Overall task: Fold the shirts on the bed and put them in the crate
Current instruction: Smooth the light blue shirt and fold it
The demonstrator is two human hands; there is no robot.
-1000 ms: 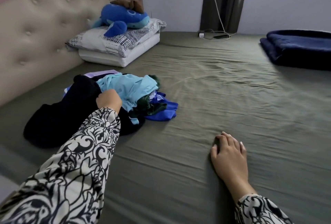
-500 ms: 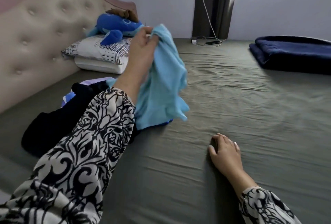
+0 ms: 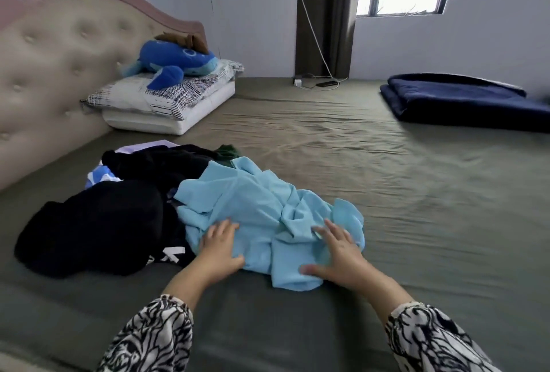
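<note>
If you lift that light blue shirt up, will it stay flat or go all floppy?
Probably floppy: the crumpled light blue cotton shirt already lies in soft folds and bunches on the olive bed sheet. It looks thin, so likely light. It should not slide away, since the left hand and right hand lie on it.

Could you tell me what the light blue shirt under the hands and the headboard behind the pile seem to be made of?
Light blue shirt: seemingly a thin, soft woven or knit fabric, matte; it lies in limp creases and bunches under the left hand and right hand.
Headboard: padded beige upholstery, possibly faux leather, with button tufting and a faint sheen; its pink top rail looks glossy.
</note>
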